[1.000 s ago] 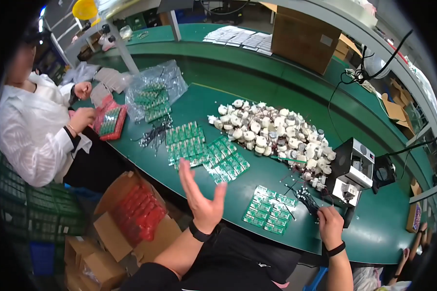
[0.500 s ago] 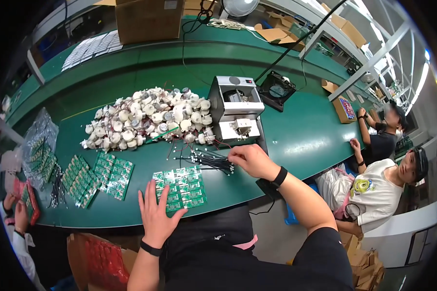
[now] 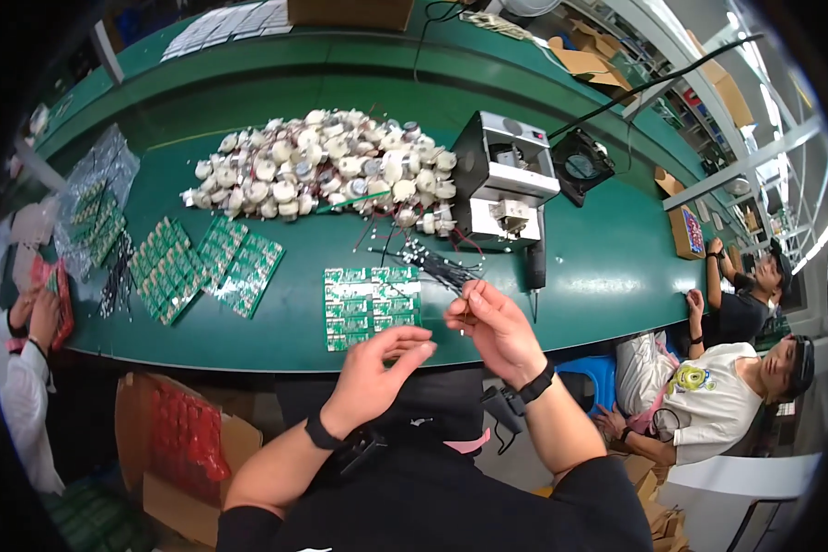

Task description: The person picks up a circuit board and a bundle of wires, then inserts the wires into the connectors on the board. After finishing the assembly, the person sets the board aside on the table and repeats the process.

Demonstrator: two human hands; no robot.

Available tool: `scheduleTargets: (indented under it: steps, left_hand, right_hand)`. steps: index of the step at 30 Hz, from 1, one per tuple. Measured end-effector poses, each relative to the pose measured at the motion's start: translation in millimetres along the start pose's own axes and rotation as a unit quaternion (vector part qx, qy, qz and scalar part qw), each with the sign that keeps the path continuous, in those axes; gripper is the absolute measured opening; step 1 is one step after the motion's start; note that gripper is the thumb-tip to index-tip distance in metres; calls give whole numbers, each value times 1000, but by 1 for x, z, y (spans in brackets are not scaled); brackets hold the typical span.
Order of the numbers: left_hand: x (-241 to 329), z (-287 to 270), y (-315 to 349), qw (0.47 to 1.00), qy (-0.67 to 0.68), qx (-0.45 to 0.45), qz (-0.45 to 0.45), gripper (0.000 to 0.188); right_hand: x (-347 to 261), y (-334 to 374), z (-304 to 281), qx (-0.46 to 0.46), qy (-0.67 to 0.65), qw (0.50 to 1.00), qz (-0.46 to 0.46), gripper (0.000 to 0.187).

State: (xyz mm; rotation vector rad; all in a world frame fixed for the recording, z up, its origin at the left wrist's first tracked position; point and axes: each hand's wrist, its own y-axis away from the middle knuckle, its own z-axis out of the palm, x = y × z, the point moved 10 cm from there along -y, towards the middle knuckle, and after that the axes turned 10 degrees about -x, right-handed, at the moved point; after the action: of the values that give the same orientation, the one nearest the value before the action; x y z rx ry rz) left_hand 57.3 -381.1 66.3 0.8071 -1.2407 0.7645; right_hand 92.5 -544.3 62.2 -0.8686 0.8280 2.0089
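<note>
My right hand (image 3: 499, 333) is closed in a pinch near the table's front edge, on what looks like a thin wire; a small pale tip shows below the fingers. Just beyond it lies a bundle of black wires (image 3: 438, 267) with white ends. My left hand (image 3: 377, 375) is raised in front of the table edge, thumb apart from its bent fingers, holding nothing. Past its fingertips a green circuit board panel (image 3: 348, 310) lies flat on the table. More circuit board panels (image 3: 167, 271) lie to the left.
A large heap of white round motor-like parts (image 3: 322, 166) covers the table's middle. Beside it stand a grey-black bench machine (image 3: 501, 179) and a black fan-like unit (image 3: 581, 166). People sit at right and left. An open carton with red bags (image 3: 189, 432) is below the table edge.
My right hand has drawn back from the wire bundle toward me. The left hand has lifted off the circuit board panel and moved right, toward the other hand. The view has shifted.
</note>
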Motion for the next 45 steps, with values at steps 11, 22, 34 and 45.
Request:
scheduleTargets:
  steps: [11, 22, 34, 45]
  left_hand:
    - [-30, 29, 5, 930, 324, -130, -112, 30]
    - [-18, 1, 18, 992, 111, -17, -58, 16]
    - [35, -34, 39, 900, -383, 154, 140, 46]
    - [-2, -82, 37, 821, -520, 223, 74, 69]
  right_hand:
    - [-3, 17, 33, -79, 64, 964, -245, 13]
    - [-21, 26, 23, 59, 114, 969, -210, 15]
    - [-41, 20, 38, 65, 482, 873, -48, 16]
    - [-21, -78, 83, -160, 784, 577, -161, 11]
